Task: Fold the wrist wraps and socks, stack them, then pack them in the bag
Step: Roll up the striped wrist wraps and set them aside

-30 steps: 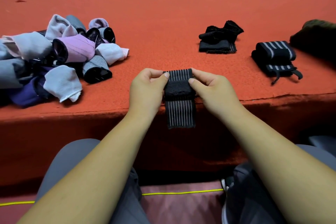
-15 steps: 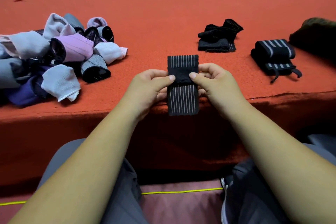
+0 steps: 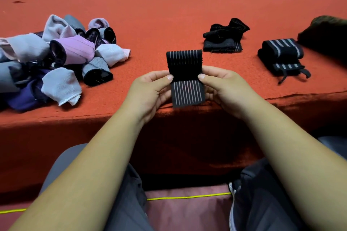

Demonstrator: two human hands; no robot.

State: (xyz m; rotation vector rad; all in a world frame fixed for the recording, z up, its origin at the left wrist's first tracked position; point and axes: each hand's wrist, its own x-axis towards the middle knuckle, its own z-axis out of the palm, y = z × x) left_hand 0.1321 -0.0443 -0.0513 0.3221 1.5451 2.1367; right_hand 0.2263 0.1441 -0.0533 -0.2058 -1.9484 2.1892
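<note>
Red felt covers the table (image 3: pixel 169 5). On its left lies a heap of socks (image 3: pixel 56 58), grey, lilac and purple. A dark bundle (image 3: pixel 324 32) sits at the far right edge, with a rolled striped wrap (image 3: pixel 281 56) just beside it and a black folded stack (image 3: pixel 223 37) further left. Above the table's near edge, the left hand (image 3: pixel 148 93) and right hand (image 3: pixel 225 90) pinch the sides of a folded striped wrist wrap (image 3: pixel 185 77), thumbs in front.
</note>
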